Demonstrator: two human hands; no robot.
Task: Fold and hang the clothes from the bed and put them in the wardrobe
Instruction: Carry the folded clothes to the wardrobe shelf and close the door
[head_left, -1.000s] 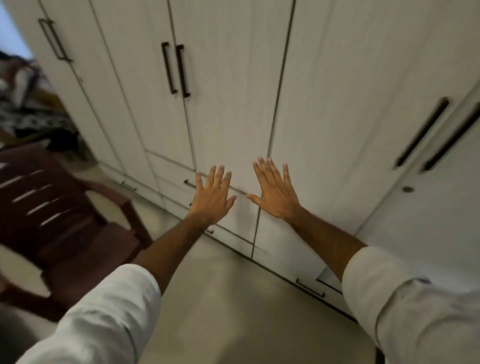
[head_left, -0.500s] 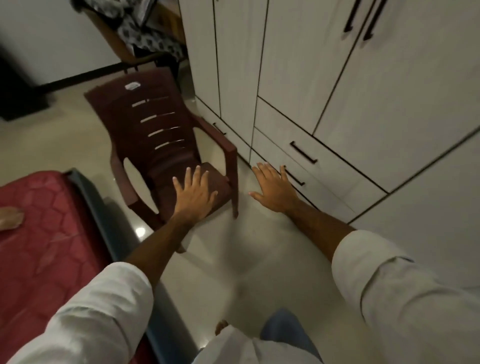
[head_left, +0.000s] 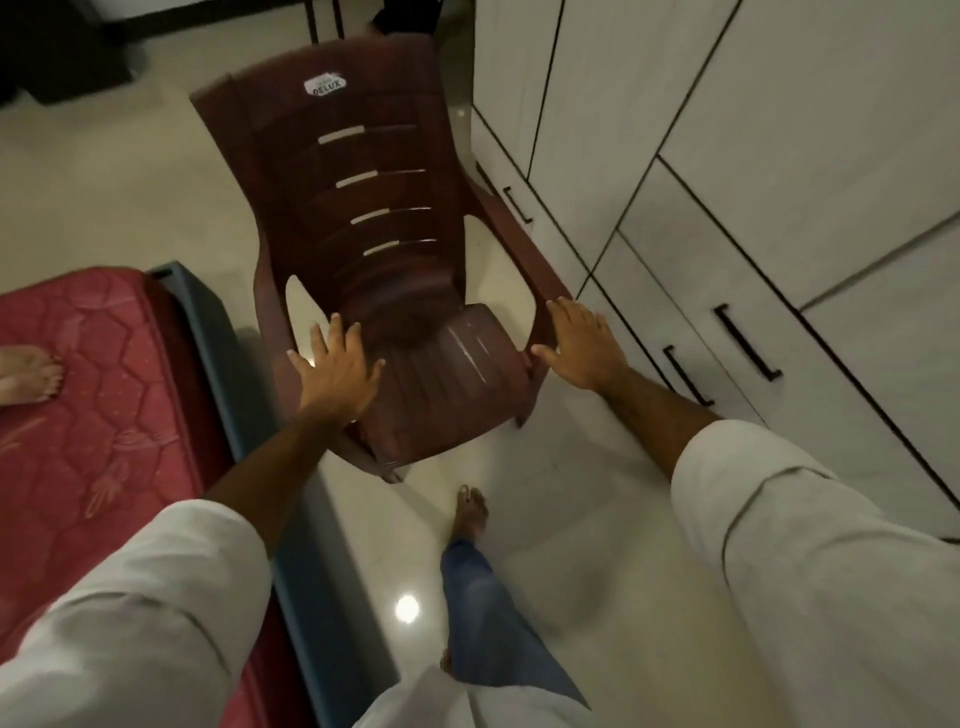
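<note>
My left hand (head_left: 337, 371) is held out flat with spread fingers over the left armrest of a dark brown plastic chair (head_left: 374, 218). My right hand (head_left: 582, 345) is also flat and spread, just past the chair's right armrest, holding nothing. The white wardrobe (head_left: 753, 156) with black handles and low drawers fills the right side, its doors closed. The bed with a red quilted mattress (head_left: 93, 374) and blue frame lies at the left. No clothes show on the visible part of the bed.
Another person's bare foot (head_left: 26, 371) rests on the mattress at the far left. My own foot (head_left: 470, 512) stands on the glossy cream floor between bed and wardrobe. The chair stands in the aisle ahead, close to the wardrobe drawers.
My view has swung from the wardrobe doors down and left to the chair, bed and floor. Both hands stay flat and empty and now hover by the chair's armrests.
</note>
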